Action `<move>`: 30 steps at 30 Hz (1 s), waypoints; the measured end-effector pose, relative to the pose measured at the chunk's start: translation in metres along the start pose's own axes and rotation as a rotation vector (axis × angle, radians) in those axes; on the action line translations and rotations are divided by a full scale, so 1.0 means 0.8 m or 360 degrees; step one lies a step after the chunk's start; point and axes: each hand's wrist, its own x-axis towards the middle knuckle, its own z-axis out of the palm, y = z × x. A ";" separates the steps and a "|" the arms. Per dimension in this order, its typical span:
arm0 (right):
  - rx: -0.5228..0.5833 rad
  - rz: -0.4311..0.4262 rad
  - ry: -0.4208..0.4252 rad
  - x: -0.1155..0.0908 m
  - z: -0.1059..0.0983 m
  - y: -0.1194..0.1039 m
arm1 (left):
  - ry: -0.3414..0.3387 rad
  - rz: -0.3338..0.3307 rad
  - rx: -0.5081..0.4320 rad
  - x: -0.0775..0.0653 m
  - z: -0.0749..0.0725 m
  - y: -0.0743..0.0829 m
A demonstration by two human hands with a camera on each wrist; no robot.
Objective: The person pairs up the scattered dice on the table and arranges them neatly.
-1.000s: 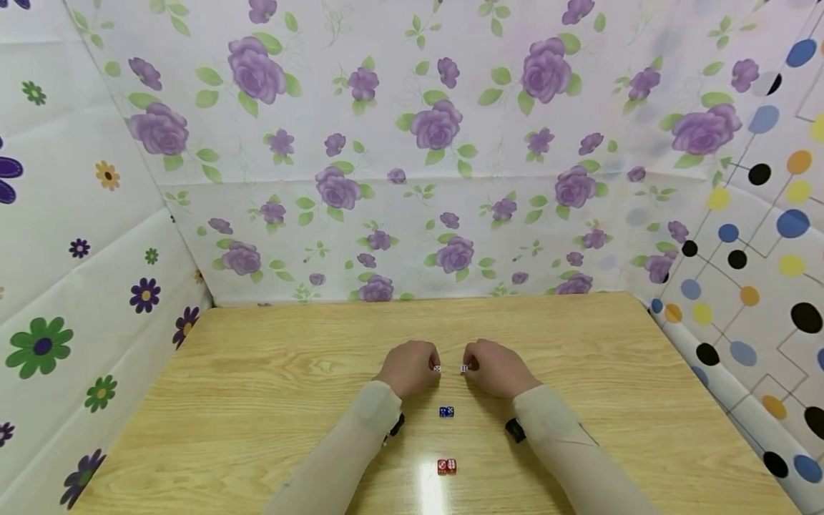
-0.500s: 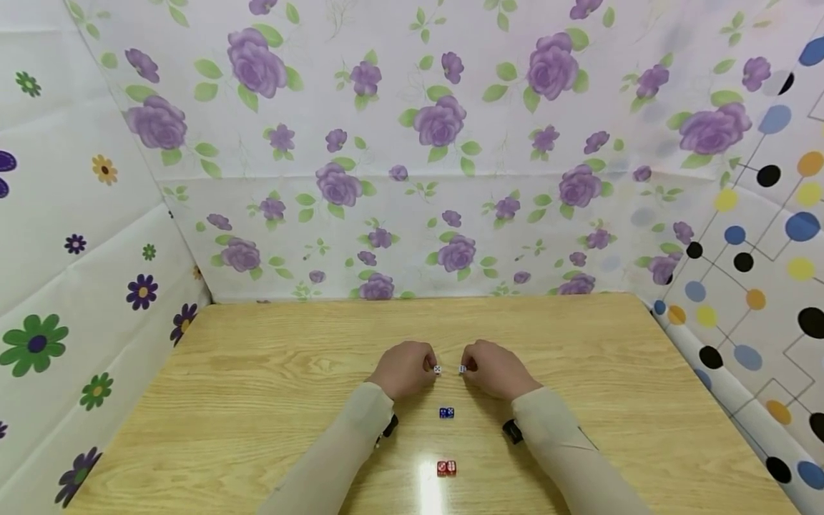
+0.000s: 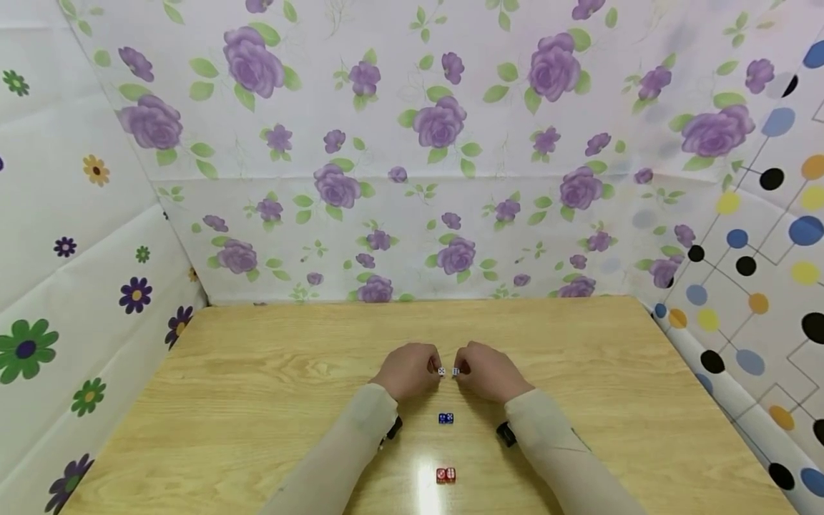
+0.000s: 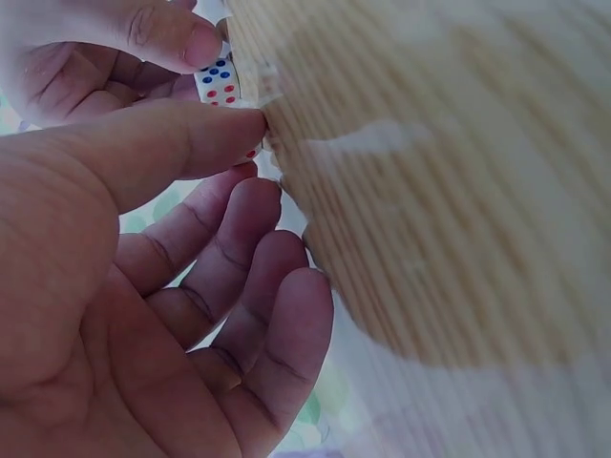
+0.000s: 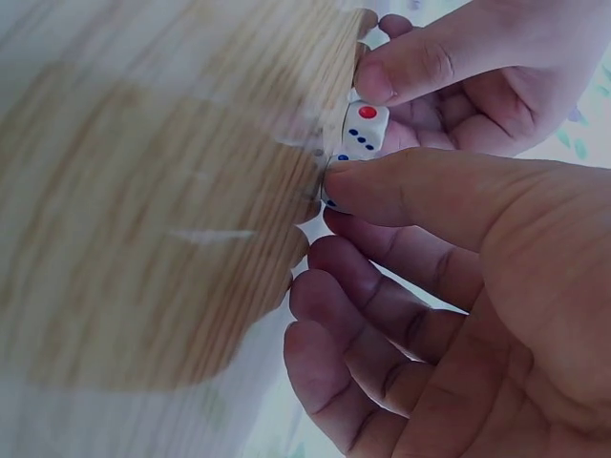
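Observation:
In the head view my left hand (image 3: 408, 370) pinches a white die (image 3: 441, 371) between thumb and fingertips, low over the wooden table (image 3: 290, 429). Facing it, my right hand (image 3: 491, 372) pinches a second white die (image 3: 455, 371), a narrow gap away. The left wrist view shows the right hand's die (image 4: 220, 84) with blue and red pips; the left thumb hides most of its own die. From the right wrist the left hand's die (image 5: 366, 129) shows a red pip and blue pips, while the right thumb covers much of the nearer one.
Two blue dice (image 3: 446, 418) sit side by side between the forearms. Closer to the person lie two red dice (image 3: 445, 475), also paired. Behind the table hangs a floral cloth (image 3: 399, 214), with patterned sheets at both sides.
Both hands have come closer together, narrowing the gap between the white dice. The blue and red pairs keep their places on the table.

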 end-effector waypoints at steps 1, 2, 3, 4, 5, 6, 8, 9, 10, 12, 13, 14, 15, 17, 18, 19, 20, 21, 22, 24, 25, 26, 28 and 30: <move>-0.0005 0.0000 -0.0003 -0.001 0.001 0.000 | -0.0006 -0.0003 -0.0001 0.000 0.001 0.000; -0.0006 0.0000 -0.0005 -0.001 0.001 -0.001 | -0.0008 -0.0004 -0.0005 -0.001 0.001 0.001; -0.0007 -0.0001 -0.0006 -0.001 0.002 -0.002 | -0.0008 -0.0002 -0.0013 -0.002 0.002 0.001; -0.0013 -0.0006 -0.0003 -0.001 0.002 -0.003 | -0.0007 0.0001 -0.0020 -0.003 0.002 0.001; -0.0015 -0.0007 -0.0003 -0.001 0.002 -0.004 | -0.0009 -0.0001 -0.0027 -0.003 0.002 0.001; -0.0017 -0.0011 -0.0002 -0.002 0.002 -0.005 | -0.0010 0.0003 -0.0034 -0.004 0.002 0.001; -0.0020 -0.0021 0.0000 -0.001 0.002 -0.007 | -0.0010 0.0009 -0.0052 -0.005 0.002 0.001; -0.0023 -0.0022 -0.0001 -0.001 0.003 -0.007 | -0.0013 0.0012 -0.0059 -0.006 0.002 0.001; -0.0025 -0.0024 -0.0001 -0.001 0.002 -0.008 | -0.0016 0.0013 -0.0063 -0.006 0.002 0.001; -0.0027 -0.0025 -0.0003 0.000 0.003 -0.009 | -0.0014 0.0020 -0.0065 -0.006 0.002 0.001; -0.0028 -0.0027 -0.0001 0.001 0.003 -0.009 | -0.0011 0.0025 -0.0067 -0.006 0.002 0.001; -0.0029 -0.0029 0.0000 0.001 0.004 -0.009 | -0.0008 0.0032 -0.0068 -0.006 0.002 0.001; -0.0031 -0.0030 0.0003 0.002 0.004 -0.009 | -0.0004 0.0032 -0.0069 -0.006 0.002 0.001; -0.0033 -0.0035 0.0004 0.002 0.006 -0.009 | -0.0001 0.0031 -0.0072 -0.007 0.002 0.001; -0.0032 -0.0036 0.0003 0.002 0.007 -0.009 | -0.0003 0.0027 -0.0074 -0.007 0.002 0.001; -0.0034 -0.0038 0.0002 0.002 0.007 -0.009 | -0.0008 0.0021 -0.0078 -0.008 0.002 0.002; -0.0035 -0.0037 0.0001 0.002 0.008 -0.009 | -0.0013 0.0017 -0.0083 -0.009 0.002 0.002; -0.0036 -0.0035 0.0000 0.002 0.009 -0.009 | -0.0017 0.0012 -0.0087 -0.010 0.002 0.002; -0.0038 -0.0031 -0.0003 0.002 0.010 -0.010 | -0.0020 0.0012 -0.0093 -0.010 0.002 0.003; -0.0035 -0.0028 0.0000 0.002 0.010 -0.010 | -0.0021 0.0013 -0.0099 -0.011 0.002 0.003; -0.0031 -0.0026 0.0001 0.001 0.009 -0.010 | -0.0021 0.0014 -0.0103 -0.011 0.002 0.003; -0.0023 -0.0026 0.0002 0.001 0.009 -0.010 | -0.0019 0.0018 -0.0104 -0.011 0.002 0.003; -0.0008 -0.0030 0.0001 0.000 0.008 -0.010 | -0.0019 0.0012 -0.0105 -0.011 0.003 0.003; 0.0004 -0.0020 -0.0003 -0.001 0.007 -0.007 | -0.0019 0.0001 -0.0109 -0.013 0.004 0.001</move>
